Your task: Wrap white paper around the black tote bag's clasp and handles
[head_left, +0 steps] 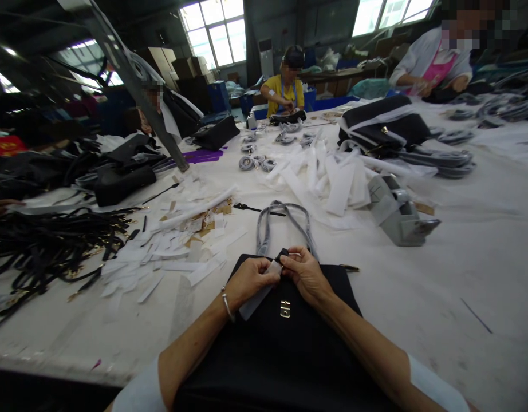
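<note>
A black handbag (285,343) with a gold clasp (285,309) lies flat on the white table in front of me. Its grey wrapped handles (283,220) stretch away from me. My left hand (250,279) is closed in a pinch on a white paper strip (257,297) that runs down over the bag's front. My right hand (306,273) is closed too, pinching a small black tab (283,254) at the bag's top edge, right beside the strip's upper end. The two hands touch each other at the fingertips.
Loose white paper strips (182,252) lie to the left, a heap of black straps (40,246) beyond them. A grey tape dispenser (397,209) stands at the right, white sheets (328,171) behind. Other people work at the far side, with more black bags (384,129).
</note>
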`<state>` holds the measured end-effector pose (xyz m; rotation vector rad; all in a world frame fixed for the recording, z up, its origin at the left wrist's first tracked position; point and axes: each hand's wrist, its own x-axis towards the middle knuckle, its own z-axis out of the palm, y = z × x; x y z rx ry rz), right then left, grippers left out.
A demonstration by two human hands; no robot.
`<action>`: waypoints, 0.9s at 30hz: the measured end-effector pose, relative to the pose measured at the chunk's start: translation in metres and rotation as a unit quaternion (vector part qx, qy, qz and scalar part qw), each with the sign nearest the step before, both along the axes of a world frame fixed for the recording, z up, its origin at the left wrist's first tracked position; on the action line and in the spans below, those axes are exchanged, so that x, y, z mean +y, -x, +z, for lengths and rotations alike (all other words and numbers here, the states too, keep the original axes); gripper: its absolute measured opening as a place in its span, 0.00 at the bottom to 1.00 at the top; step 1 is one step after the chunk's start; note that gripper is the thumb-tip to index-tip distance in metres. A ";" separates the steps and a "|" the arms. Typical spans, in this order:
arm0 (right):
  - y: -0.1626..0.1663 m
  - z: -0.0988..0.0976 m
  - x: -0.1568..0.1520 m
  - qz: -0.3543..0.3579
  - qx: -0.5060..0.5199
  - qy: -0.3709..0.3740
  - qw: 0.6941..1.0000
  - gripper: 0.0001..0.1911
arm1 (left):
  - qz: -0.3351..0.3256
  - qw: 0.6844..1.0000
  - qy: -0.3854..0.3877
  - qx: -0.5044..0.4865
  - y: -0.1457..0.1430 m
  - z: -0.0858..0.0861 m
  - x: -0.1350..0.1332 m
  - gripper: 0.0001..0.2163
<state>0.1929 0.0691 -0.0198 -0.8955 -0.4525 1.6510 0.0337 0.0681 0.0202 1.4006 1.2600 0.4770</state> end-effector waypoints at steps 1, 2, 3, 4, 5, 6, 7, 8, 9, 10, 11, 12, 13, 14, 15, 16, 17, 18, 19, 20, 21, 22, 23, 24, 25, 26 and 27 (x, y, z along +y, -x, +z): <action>-0.001 0.000 -0.001 0.008 -0.003 -0.004 1.000 0.26 | -0.004 0.999 0.031 -0.018 0.001 0.001 -0.001 0.09; -0.001 0.000 -0.001 0.017 -0.007 -0.011 1.000 0.26 | -0.008 0.996 0.071 -0.043 0.002 0.002 -0.001 0.10; -0.002 0.000 -0.002 0.026 -0.013 -0.019 0.999 0.25 | -0.012 0.991 0.114 -0.071 0.003 0.003 -0.002 0.11; -0.003 -0.001 -0.003 0.037 -0.022 -0.029 0.999 0.25 | -0.016 0.983 0.153 -0.096 0.004 0.004 -0.003 0.12; -0.003 -0.001 -0.004 0.048 -0.031 -0.039 0.998 0.24 | -0.019 0.976 0.183 -0.113 0.004 0.005 -0.003 0.13; -0.004 0.000 -0.004 0.057 -0.039 -0.047 0.996 0.24 | -0.021 0.972 0.199 -0.122 0.004 0.006 -0.004 0.13; -0.004 0.000 -0.004 0.063 -0.044 -0.051 0.996 0.24 | -0.021 0.971 0.205 -0.125 0.003 0.006 -0.004 0.13; -0.005 0.000 -0.004 0.065 -0.045 -0.052 0.995 0.24 | -0.016 0.971 0.201 -0.125 0.002 0.006 -0.005 0.12; -0.005 0.000 -0.004 0.064 -0.043 -0.049 0.996 0.25 | -0.005 0.975 0.187 -0.123 0.000 0.006 -0.005 0.11; -0.005 0.000 -0.004 0.061 -0.038 -0.045 0.996 0.25 | 0.008 0.980 0.162 -0.117 -0.002 0.006 -0.005 0.10; -0.004 0.000 -0.003 0.056 -0.033 -0.042 0.997 0.26 | 0.022 0.986 0.127 -0.108 -0.004 0.006 -0.005 0.09; -0.004 0.000 -0.002 0.049 -0.030 -0.040 0.998 0.26 | 0.032 0.990 0.093 -0.096 -0.006 0.007 -0.006 0.09; -0.003 0.000 -0.002 0.042 -0.028 -0.040 0.998 0.26 | 0.040 0.993 0.069 -0.086 -0.007 0.007 -0.006 0.10; -0.003 0.000 -0.002 0.034 -0.028 -0.041 0.998 0.26 | 0.046 0.994 0.061 -0.079 -0.007 0.008 -0.006 0.12; -0.002 0.000 -0.002 0.026 -0.029 -0.042 0.998 0.26 | 0.048 0.993 0.070 -0.077 -0.006 0.008 -0.007 0.14; -0.001 -0.001 -0.002 0.017 -0.034 -0.044 0.998 0.25 | 0.049 0.992 0.092 -0.078 -0.005 0.009 -0.007 0.17; 0.000 -0.001 -0.003 0.008 -0.041 -0.046 0.998 0.25 | 0.047 0.988 0.118 -0.082 -0.003 0.009 -0.008 0.20; 0.001 -0.002 -0.003 -0.001 -0.049 -0.049 0.998 0.25 | 0.040 0.985 0.144 -0.088 -0.001 0.009 -0.008 0.21; 0.002 -0.003 -0.004 -0.008 -0.057 -0.052 0.997 0.25 | 0.030 0.982 0.165 -0.092 0.000 0.009 -0.008 0.22; 0.003 -0.004 -0.004 -0.013 -0.064 -0.055 0.996 0.24 | 0.020 0.979 0.181 -0.095 0.001 0.008 -0.009 0.21; 0.003 -0.004 -0.005 -0.015 -0.067 -0.056 0.996 0.24 | 0.014 0.977 0.191 -0.096 0.001 0.007 -0.009 0.21; 0.003 -0.005 -0.005 -0.014 -0.067 -0.056 0.996 0.24 | 0.013 0.977 0.194 -0.092 0.000 0.006 -0.008 0.20; 0.003 -0.005 -0.005 -0.011 -0.064 -0.054 0.996 0.24 | 0.017 0.979 0.186 -0.085 -0.001 0.004 -0.008 0.19; 0.003 -0.005 -0.005 -0.007 -0.060 -0.052 0.997 0.25 | 0.026 0.982 0.171 -0.073 -0.003 0.003 -0.008 0.18; 0.002 -0.005 -0.005 -0.004 -0.058 -0.050 0.997 0.25 | 0.037 0.986 0.151 -0.061 -0.004 0.003 -0.008 0.17; 0.002 -0.005 -0.005 -0.002 -0.058 -0.050 0.997 0.25 | 0.051 0.989 0.128 -0.051 -0.005 0.002 -0.007 0.17; 0.001 -0.005 -0.005 -0.002 -0.061 -0.052 0.997 0.24 | 0.064 0.991 0.109 -0.046 -0.006 0.002 -0.007 0.17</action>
